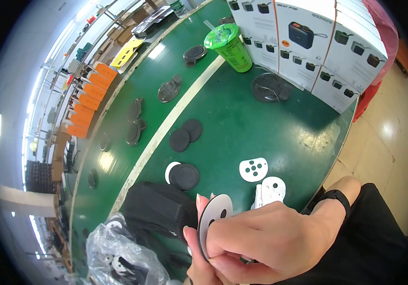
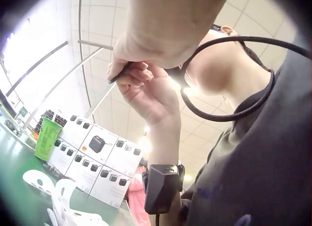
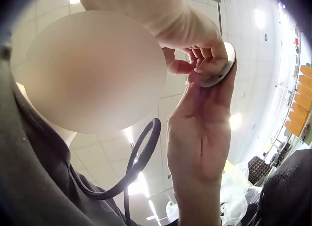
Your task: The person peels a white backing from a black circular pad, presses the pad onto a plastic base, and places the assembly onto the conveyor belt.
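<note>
A round disc [image 1: 216,218] with a white, dark-holed face and a black back is held up between both hands, tilted nearly on edge. My left hand [image 1: 198,259] grips it from behind, its fingertips along the left rim. My right hand [image 1: 273,237] has its fingers curled against the white face, thumb at the lower edge. In the right wrist view the left palm [image 3: 201,133] is turned up under the disc [image 3: 222,72]. White pieces with holes [image 1: 253,169] lie on the table beyond the right hand, with a small pile [image 1: 273,189] of them closer in.
Black round pads [image 1: 179,140] lie on the green table [image 1: 223,118], one [image 1: 184,176] over a white piece. A black mesh-covered thing [image 1: 159,209] and a clear plastic bag [image 1: 118,251] stand at left. Farther back are a green cup [image 1: 230,50], printed boxes [image 1: 303,42] and several dark round parts [image 1: 170,89].
</note>
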Motion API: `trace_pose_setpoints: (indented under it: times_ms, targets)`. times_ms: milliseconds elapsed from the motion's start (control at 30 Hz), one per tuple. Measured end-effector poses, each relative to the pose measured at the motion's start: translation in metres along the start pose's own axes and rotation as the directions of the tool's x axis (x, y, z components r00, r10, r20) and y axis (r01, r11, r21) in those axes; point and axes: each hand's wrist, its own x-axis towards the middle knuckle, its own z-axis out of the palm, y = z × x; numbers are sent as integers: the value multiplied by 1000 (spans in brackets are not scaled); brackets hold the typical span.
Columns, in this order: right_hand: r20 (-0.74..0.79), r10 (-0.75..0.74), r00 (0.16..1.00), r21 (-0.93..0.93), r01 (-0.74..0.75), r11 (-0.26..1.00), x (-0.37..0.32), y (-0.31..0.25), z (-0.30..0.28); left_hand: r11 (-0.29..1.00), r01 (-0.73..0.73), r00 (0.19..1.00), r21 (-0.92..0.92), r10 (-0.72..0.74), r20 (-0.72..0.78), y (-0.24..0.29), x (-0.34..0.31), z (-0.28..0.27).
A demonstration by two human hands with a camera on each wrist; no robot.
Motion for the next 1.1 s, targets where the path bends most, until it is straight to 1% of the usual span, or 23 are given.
trace_pose_setpoints:
  times_ms: [33, 100, 167, 267, 367, 467, 533, 600, 667, 700, 767, 800, 833, 900, 967, 1000, 1033, 1067, 1100]
  targets:
    - [-7, 36, 999, 131, -35, 991, 2, -2, -1, 1000, -2, 1000, -1, 2, 2, 0, 0, -1]
    - [-6, 44, 999, 160, -42, 986, 3, 0, 0, 1000, -3, 1000, -5, 3, 7, -1, 0, -1]
    - [10, -15, 1000, -47, 16, 999, -1, 8, 2, 1000, -4, 1000, -7, 4, 13, 0, 0, -1]
    - [59, 37, 998, -46, -34, 998, -1, 5, -2, 1000, -12, 1000, -4, 12, 25, 0, 2, -1]
    - [143, 105, 984, -14, -104, 994, 0, 5, -5, 1000, -23, 999, 0, 23, 44, 0, 5, -2]
    - [50, 32, 998, -79, -28, 996, 0, 15, -1, 999, -26, 996, 24, 24, 84, 1, 7, -3]
    - [43, 9, 999, -30, -8, 1000, -3, 19, -2, 998, -36, 990, 59, 28, 136, 1, 7, -6]
    - [52, 23, 998, -6, -23, 1000, -2, 18, -3, 993, -35, 983, 108, 15, 183, 1, 11, -11]
    - [75, 70, 995, -13, -69, 998, 3, 14, -5, 990, -14, 978, 142, -16, 209, 0, 12, -17]
    - [57, 37, 998, 31, -39, 999, 4, 18, -6, 993, 89, 991, 74, -96, 94, -2, 6, -15]
    - [19, -23, 1000, 120, 21, 992, 2, 32, -10, 987, 154, 986, -40, -151, 67, -7, 14, -22]
    - [67, 14, 998, 158, -25, 987, 0, 34, -17, 955, 268, 963, -127, -270, 2, -6, 17, -21]
    - [86, 24, 996, 193, -41, 980, -4, 38, -24, 904, 360, 922, -229, -383, -64, -5, 19, -19]
    - [132, 43, 990, 264, -77, 962, -13, 44, -38, 758, 503, 844, -416, -534, 49, -9, 29, -28]
    - [146, 8, 989, 278, -49, 959, -21, 45, -56, 766, 502, 843, -402, -538, 26, -16, 35, -36]
    - [156, -12, 988, 253, -29, 967, -26, 45, -67, 768, 502, 840, -397, -542, 15, -19, 38, -40]
    - [189, -51, 981, 89, 34, 995, -28, 43, -75, 761, 493, 840, -423, -543, 1, -23, 41, -43]
    - [232, -57, 971, -73, 76, 994, -32, 46, -76, 789, 479, 848, -384, -529, -31, -22, 42, -43]
    - [274, -58, 960, -233, 124, 965, -36, 48, -75, 815, 465, 856, -345, -513, -59, -22, 42, -42]
